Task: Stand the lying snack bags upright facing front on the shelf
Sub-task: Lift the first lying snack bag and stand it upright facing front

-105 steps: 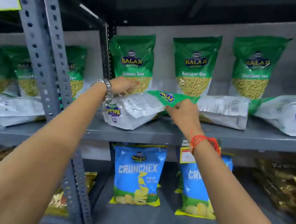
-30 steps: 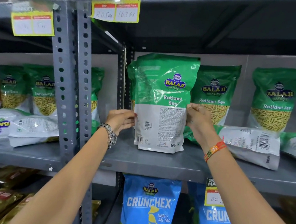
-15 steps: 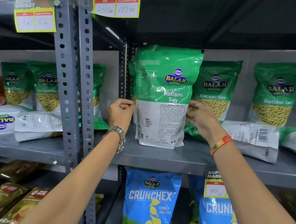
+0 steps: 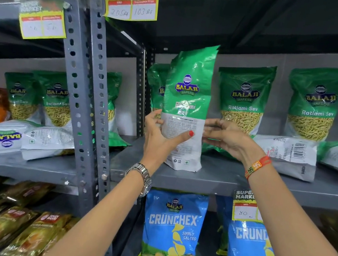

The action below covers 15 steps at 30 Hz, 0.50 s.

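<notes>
With the left hand [image 4: 159,135] clamping the upright snack bag [image 4: 186,109] on the shelf [image 4: 221,179] and the right hand [image 4: 227,138] open beside it, the back-facing bag may topple during rotation.

Grey metal shelf [image 4: 221,181]; upright green bag [image 4: 187,100] on it; lying bag [image 4: 286,156] beside.

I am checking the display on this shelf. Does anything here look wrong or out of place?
Yes. The held Ratlami Sev bag stands upright but shows its printed back, not its front. Beside it, another bag lies flat with its barcode up, and more lie flat at far left.
</notes>
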### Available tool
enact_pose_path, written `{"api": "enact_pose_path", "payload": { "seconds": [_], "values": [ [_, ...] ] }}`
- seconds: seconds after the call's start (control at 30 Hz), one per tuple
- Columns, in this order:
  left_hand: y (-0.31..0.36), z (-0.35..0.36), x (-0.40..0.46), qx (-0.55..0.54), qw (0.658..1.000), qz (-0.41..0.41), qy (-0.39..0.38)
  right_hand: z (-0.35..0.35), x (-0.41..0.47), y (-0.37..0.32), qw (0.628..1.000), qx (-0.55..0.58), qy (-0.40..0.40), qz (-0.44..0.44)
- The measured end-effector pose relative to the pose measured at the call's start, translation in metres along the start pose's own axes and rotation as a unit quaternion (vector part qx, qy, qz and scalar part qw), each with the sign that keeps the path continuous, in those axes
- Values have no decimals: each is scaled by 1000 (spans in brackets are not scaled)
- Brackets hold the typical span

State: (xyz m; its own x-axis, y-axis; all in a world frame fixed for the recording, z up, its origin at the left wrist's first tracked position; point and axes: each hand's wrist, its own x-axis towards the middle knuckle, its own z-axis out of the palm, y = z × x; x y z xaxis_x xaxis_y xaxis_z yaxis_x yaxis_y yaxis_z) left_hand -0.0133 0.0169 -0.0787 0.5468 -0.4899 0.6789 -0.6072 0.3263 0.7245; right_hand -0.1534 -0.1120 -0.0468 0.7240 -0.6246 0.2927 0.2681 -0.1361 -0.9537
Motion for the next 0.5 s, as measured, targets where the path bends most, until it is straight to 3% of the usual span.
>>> {"api": "enact_pose_path", "payload": {
  "seconds": [0.33, 0.5],
  "values": [
    [-12, -9, 8, -73, 997, -8, 25, 42, 5, 4, 981, -168, 15, -94],
    [-20, -16, 17, -37, 997, -22, 64, 38, 17, 3, 989, -69, 99, -86]
  ]
}}
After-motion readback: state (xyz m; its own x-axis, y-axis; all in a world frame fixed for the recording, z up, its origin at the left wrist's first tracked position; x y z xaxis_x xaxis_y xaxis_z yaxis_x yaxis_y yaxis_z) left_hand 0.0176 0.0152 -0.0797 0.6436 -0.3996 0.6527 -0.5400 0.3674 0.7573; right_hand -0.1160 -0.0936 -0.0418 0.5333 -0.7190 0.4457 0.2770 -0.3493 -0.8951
